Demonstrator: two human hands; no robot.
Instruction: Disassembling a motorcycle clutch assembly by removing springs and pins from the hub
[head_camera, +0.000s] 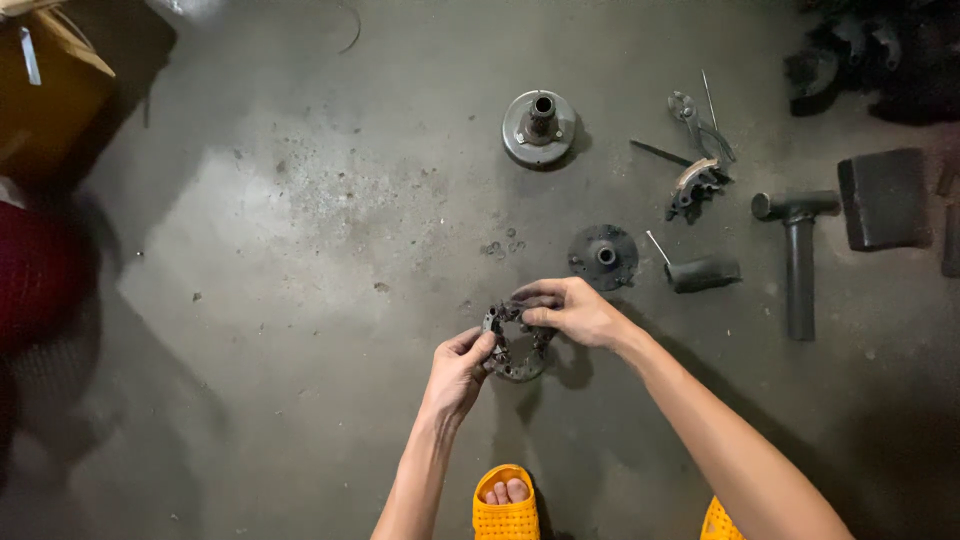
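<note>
Both hands are clamped on a grimy metal ring (517, 343), held just above the floor (300, 250): the left hand (458, 372) pinches its near edge, the right hand (572, 310) grips the far rim. A steady two-sided hold like this seems wise, since the ring looks greasy and lumpy with bolts. Just beyond the right hand lies a dark flat disc (603, 256); farther off stands a grey flanged hub (540, 125), dull cast metal. Pliers (697, 125) and a T-shaped pipe (797, 250) lie to the right. Orange sandals (505, 505) sit below.
</note>
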